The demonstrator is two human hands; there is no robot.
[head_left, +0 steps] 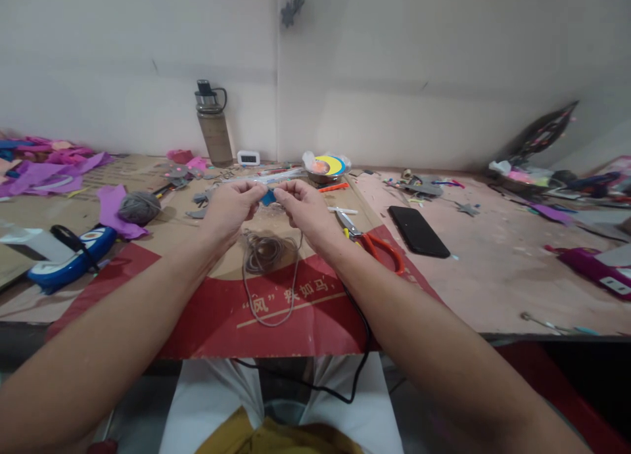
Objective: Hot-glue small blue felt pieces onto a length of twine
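Well left of the small blue piece [269,197] lies a gray yarn ball [139,208]; your left hand [231,207] pinches the piece's left edge; a coiled cord [263,255] lies on your side of it, the piece being between your hands; your right hand [306,207] pinches its right edge; rightward of the piece lie orange-handled scissors [363,238], then a black phone [419,231].

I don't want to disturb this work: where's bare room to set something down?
Mostly bare: pinkish tabletop between black smartphone, gray star and magenta item; smaller: red cardboard between left forearm and looped gray cord. Crowded: around scissors, yarn ball and water bottle.
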